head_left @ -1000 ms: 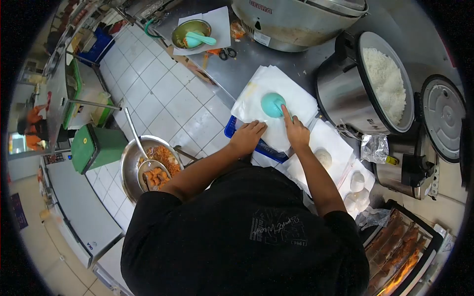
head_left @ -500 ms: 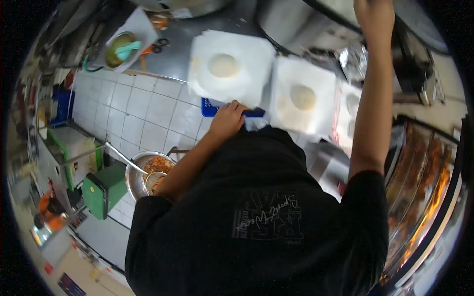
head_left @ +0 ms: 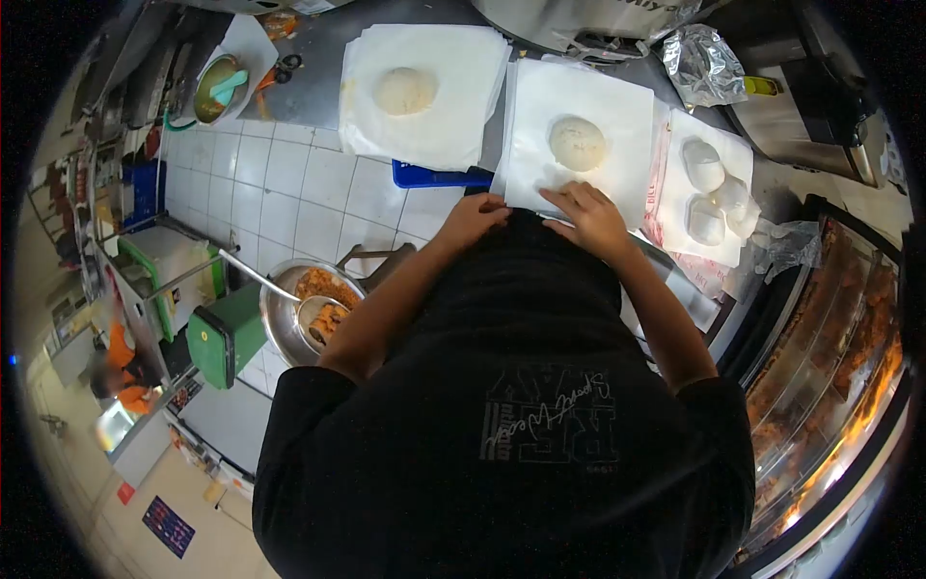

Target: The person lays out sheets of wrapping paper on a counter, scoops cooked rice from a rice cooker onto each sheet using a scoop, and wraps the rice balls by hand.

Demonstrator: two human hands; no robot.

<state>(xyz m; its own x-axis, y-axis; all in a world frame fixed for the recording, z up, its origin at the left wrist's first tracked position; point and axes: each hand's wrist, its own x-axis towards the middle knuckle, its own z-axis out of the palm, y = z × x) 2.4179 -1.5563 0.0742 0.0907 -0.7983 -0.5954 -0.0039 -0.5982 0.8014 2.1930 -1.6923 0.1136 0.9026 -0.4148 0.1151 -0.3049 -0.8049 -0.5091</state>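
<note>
A rounded mound that looks like rice point(head_left: 578, 145) sits on the middle stack of white wrapping paper point(head_left: 533, 106). My left hand point(head_left: 475, 221) is at the stack's near left corner, its fingers curled closed on the paper edge. Over the same near edge my right hand point(head_left: 591, 222) has bent fingers on top of the paper, with the thumb lower at the edge. Neither hand touches the mound. On the left paper stack point(head_left: 453, 63) lies a similar rice mound point(head_left: 405, 91). Several more white mounds point(head_left: 706, 221) rest on the right paper point(head_left: 738, 154).
Behind the papers stands a metal pot point(head_left: 569, 24), beside crumpled foil point(head_left: 702, 68). A bowl of orange-brown food point(head_left: 280, 333) with a ladle is at left. A blue tray point(head_left: 434, 177) lies under the left stack. A lit glass food case point(head_left: 820, 386) is at right.
My right hand has come down from the pot to the middle paper's near edge. My left hand has shifted from the left stack to the middle one. The view has shifted too.
</note>
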